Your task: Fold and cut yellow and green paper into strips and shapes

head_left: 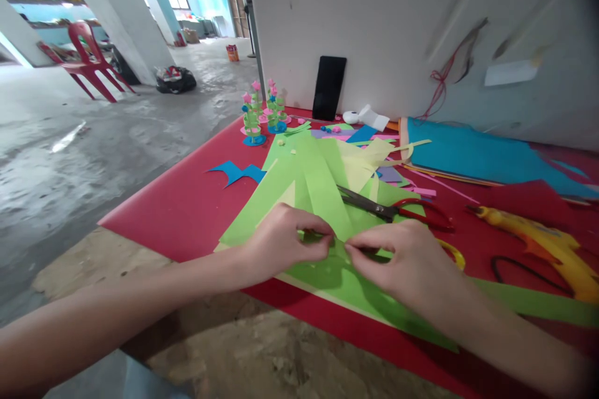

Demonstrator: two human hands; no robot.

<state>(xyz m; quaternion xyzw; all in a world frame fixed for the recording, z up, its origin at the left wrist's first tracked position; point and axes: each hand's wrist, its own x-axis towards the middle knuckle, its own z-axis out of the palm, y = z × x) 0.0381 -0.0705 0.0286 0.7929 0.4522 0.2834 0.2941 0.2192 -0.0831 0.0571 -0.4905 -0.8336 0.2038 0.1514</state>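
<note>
My left hand [292, 237] is closed in a pinch above the green paper sheets [322, 280]. My right hand [397, 255] pinches from the other side, its fingertips almost meeting the left ones. Between them is a thin green paper strip [340, 242], small and hard to make out against the green below. Scissors with red handles [388, 209] lie just beyond my right hand, blades pointing left. A yellow ring-shaped handle or roll [452, 254] is partly hidden behind my right hand. Pale yellow paper pieces [365, 162] rest on the green sheets.
On the red table cover [182, 199] lie a blue paper cutout [238, 173], a yellow glue gun [538, 243] and blue sheets [477, 153]. Small paper plants [253, 118] stand at the back left. A black phone [329, 88] leans against the white wall. A red chair [91, 59] stands farther off.
</note>
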